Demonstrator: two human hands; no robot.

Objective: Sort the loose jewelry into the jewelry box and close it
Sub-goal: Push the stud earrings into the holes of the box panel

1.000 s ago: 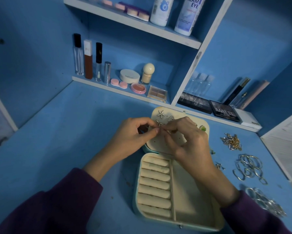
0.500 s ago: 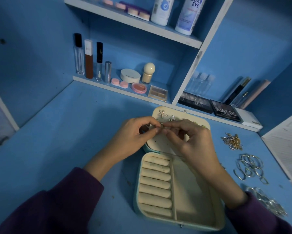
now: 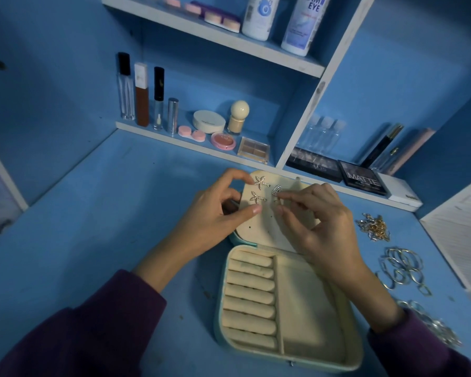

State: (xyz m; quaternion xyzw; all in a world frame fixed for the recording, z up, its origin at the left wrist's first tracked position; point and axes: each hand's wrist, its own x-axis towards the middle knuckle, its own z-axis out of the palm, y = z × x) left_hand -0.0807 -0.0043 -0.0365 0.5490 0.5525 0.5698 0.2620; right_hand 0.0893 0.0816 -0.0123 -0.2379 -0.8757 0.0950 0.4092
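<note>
**Earring Step in Hand at the Lid Panel**

The jewelry box [image 3: 288,357] lay open on the table [image 3: 120,227], its lid panel [image 3: 256,227] raised at twelve o'clock of the ring rolls [image 3: 249,295]. The panel's edge was gripped by the left hand [image 3: 218,213], thumb pressed on its face. A small stud [image 3: 275,204], barely made out, was pinched by the right hand [image 3: 321,227] just below a shell earring [image 3: 277,189]. Two starfish earrings [image 3: 261,182] were pinned at nine o'clock of the shell earring. Chains [image 3: 374,227], hoops [image 3: 401,268] and rings [image 3: 433,327] lay loose at three o'clock of the box. A fine, steady push into a hole was judged to be needed next.
</note>
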